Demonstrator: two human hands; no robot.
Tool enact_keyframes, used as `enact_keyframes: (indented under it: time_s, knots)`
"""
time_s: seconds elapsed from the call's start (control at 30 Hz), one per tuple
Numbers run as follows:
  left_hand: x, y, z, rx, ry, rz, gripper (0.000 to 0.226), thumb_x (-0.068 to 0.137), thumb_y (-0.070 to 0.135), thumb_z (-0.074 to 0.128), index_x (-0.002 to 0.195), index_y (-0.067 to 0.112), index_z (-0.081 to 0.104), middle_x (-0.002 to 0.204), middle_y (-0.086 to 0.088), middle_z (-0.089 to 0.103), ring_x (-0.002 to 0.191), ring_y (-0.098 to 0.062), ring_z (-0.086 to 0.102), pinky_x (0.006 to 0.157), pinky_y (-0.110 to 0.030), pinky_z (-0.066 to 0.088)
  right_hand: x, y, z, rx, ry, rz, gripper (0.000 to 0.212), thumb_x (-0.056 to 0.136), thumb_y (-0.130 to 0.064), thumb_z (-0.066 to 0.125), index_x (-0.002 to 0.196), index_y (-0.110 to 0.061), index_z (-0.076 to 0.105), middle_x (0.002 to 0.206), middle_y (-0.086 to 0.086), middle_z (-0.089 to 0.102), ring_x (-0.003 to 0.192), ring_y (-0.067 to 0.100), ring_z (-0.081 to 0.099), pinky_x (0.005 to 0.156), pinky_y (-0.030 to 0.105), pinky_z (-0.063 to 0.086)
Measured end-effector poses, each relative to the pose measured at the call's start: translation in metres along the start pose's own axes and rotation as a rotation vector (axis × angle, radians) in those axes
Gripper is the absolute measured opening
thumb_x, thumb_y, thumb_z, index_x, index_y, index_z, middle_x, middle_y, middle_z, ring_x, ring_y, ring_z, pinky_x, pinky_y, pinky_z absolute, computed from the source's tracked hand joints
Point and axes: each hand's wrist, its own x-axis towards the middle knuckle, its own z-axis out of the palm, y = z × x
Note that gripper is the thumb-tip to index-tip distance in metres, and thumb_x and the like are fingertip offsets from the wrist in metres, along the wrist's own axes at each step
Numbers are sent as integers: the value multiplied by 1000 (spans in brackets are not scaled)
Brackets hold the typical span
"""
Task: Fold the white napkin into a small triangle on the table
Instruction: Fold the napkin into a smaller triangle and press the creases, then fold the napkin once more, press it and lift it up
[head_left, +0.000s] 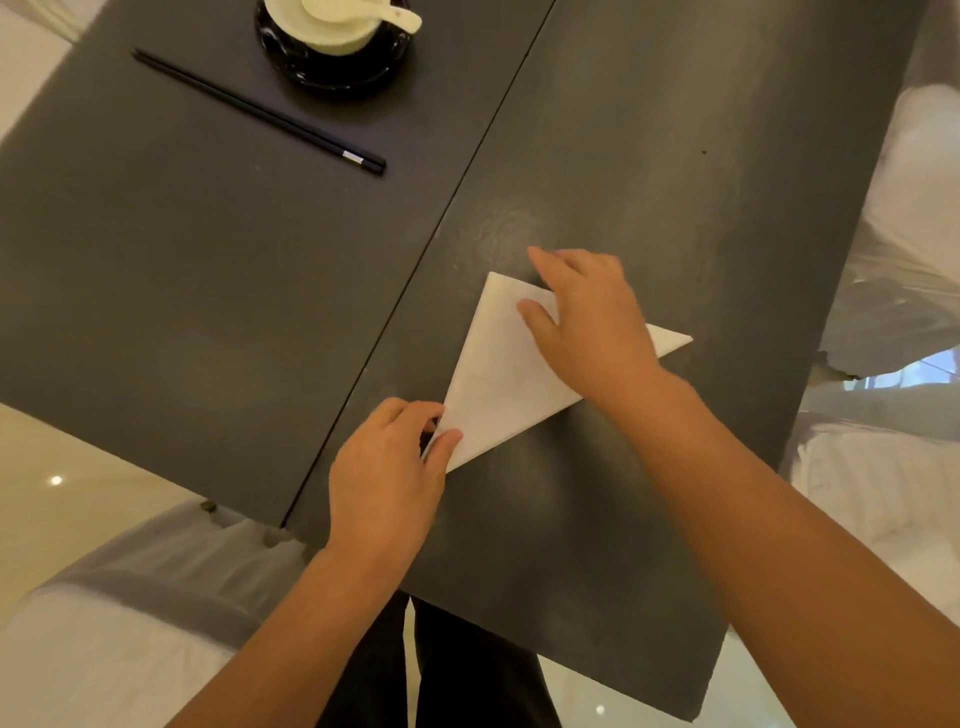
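Note:
The white napkin (498, 379) lies flat on the dark table (208, 291) as a triangle, one tip pointing right and one pointing down-left. My left hand (387, 478) pinches the lower-left tip between thumb and fingers. My right hand (587, 322) rests palm down on the napkin's upper right part, fingers spread, and hides part of the upper edge.
A pair of black chopsticks (260, 111) lies diagonally at the upper left. Behind them a white bowl with a spoon (337, 21) sits on a black saucer. A seam (431, 234) runs diagonally across the tabletop. White-covered chairs (893, 499) flank the table.

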Motion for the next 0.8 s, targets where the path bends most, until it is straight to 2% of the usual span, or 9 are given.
enact_keyframes:
  time_s: [0.07, 0.17, 0.3, 0.47, 0.67, 0.8]
  knots:
    - [-2, 1, 1, -59, -9, -65, 28, 87, 41, 68, 112, 28, 66, 91, 14, 59, 71, -4, 56, 64, -13, 39, 21, -11, 7, 24, -46, -25, 42, 97, -35, 54, 137, -20, 53, 126, 6, 58, 120, 31, 45, 97, 44, 43]
    - [-5, -1, 2, -77, 11, -116, 22, 86, 43, 68, 103, 29, 64, 86, 16, 57, 70, -4, 55, 63, -15, 42, 43, -15, 19, 97, -78, 28, 24, 92, -36, 61, 110, -23, 70, 108, 3, 66, 107, 29, 54, 90, 45, 48]
    - [-6, -4, 1, -101, -24, -178, 17, 85, 44, 69, 93, 30, 65, 81, 17, 59, 66, -3, 56, 61, -16, 42, 57, -13, 21, 215, -154, 82, 8, 85, -29, 70, 88, -22, 71, 88, -3, 68, 91, 21, 63, 84, 43, 54]
    - [-4, -3, 0, -225, -77, -317, 17, 80, 37, 77, 73, 28, 65, 72, 15, 63, 65, -3, 61, 60, -14, 43, 64, -11, 15, 338, -149, 193, 6, 78, -27, 78, 77, -22, 75, 72, -7, 64, 83, 14, 63, 74, 29, 51]
    - [1, -9, -5, -278, -156, -325, 12, 78, 29, 81, 74, 26, 70, 69, 14, 67, 63, -4, 65, 62, -12, 44, 63, -14, 23, 433, -80, 335, 5, 74, -28, 80, 72, -25, 77, 76, -6, 71, 90, 16, 66, 87, 40, 55]
    - [-1, -9, -6, -256, -124, -286, 16, 77, 34, 81, 74, 27, 67, 71, 14, 65, 64, -3, 63, 61, -12, 45, 56, -16, 24, 428, -13, 255, 5, 81, -34, 73, 80, -30, 76, 82, -12, 72, 92, 15, 65, 93, 45, 49]
